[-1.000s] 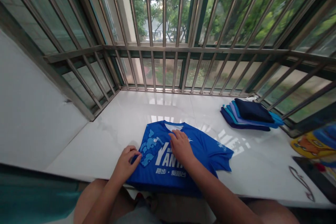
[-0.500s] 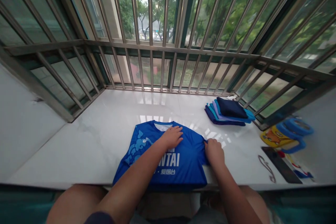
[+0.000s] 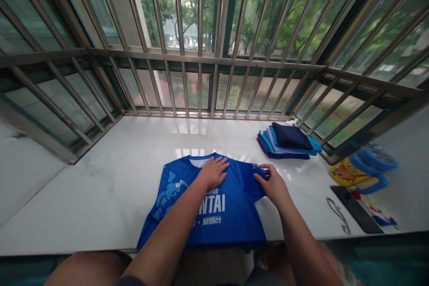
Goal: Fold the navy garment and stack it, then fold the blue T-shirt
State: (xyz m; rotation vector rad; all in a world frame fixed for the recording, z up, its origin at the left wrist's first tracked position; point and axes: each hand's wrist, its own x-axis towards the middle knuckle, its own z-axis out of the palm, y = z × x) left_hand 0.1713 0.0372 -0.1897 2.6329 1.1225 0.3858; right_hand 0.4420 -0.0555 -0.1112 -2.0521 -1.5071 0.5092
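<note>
A blue T-shirt (image 3: 241,219) with white lettering and a light blue pattern lies spread on the white marble ledge, its neckline toward the window and its lower edge at the near rim. My left hand (image 3: 213,173) rests flat on the chest just below the collar, fingers spread. At the shirt's right sleeve, my right hand (image 3: 271,180) pinches the sleeve's end between thumb and fingers. The left part of the shirt is partly covered by my left forearm.
A stack of folded dark and light blue clothes (image 3: 290,137) sits at the back right. Further right are a yellow and blue mug (image 3: 357,170), a dark flat object (image 3: 355,210) and a thin cord (image 3: 339,216). Metal window bars (image 3: 214,60) line the back.
The right sleeve, bunched before, now extends outward with its end in my right hand. My left hand stays on the chest. The view has shifted slightly.
</note>
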